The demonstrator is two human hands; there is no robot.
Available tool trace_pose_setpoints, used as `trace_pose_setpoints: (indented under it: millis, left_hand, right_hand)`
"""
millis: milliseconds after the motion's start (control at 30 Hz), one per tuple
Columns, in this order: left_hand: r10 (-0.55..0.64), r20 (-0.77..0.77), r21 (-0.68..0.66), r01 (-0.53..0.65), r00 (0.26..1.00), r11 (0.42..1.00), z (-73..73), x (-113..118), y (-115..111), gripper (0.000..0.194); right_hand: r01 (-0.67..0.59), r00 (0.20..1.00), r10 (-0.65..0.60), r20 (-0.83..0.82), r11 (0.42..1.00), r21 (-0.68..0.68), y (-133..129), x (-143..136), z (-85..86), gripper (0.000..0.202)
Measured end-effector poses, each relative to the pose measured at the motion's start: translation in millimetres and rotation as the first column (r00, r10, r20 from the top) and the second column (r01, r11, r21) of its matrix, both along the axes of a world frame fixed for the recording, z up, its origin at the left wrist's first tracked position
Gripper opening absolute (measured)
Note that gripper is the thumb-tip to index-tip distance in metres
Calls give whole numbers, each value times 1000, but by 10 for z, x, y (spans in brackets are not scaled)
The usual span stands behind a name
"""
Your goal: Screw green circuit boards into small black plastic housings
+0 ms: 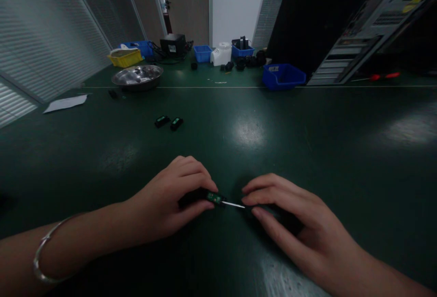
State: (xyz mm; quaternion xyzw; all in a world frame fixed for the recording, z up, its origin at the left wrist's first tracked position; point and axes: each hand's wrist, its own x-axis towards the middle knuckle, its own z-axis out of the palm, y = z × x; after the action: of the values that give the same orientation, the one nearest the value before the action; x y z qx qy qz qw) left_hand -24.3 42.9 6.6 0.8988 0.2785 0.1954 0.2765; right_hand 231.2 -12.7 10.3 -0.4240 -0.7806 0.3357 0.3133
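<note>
Between the fingers and thumb of my left hand is a small black module with a green circuit board facing up. My right hand is closed on the dark handle of a screwdriver with a thin metal shaft. The shaft points left, and its tip meets the right end of the module. Most of the handle is hidden under my right fingers. Two similar modules, a left one and a right one, lie beyond my left hand on the green table.
A metal bowl with small parts stands at the back left, near a yellow bin and a paper sheet. Along the back are a black box, a white device and a blue bin. A red-handled tool lies far right.
</note>
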Motion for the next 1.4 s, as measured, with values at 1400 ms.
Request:
trace_pose_setpoints:
  millis: [1400]
  left_hand:
    - [27, 216, -97, -6, 976, 995, 21, -27, -19, 25]
  right_hand:
    - [36, 999, -37, -8, 996, -81, -5, 19, -3, 12]
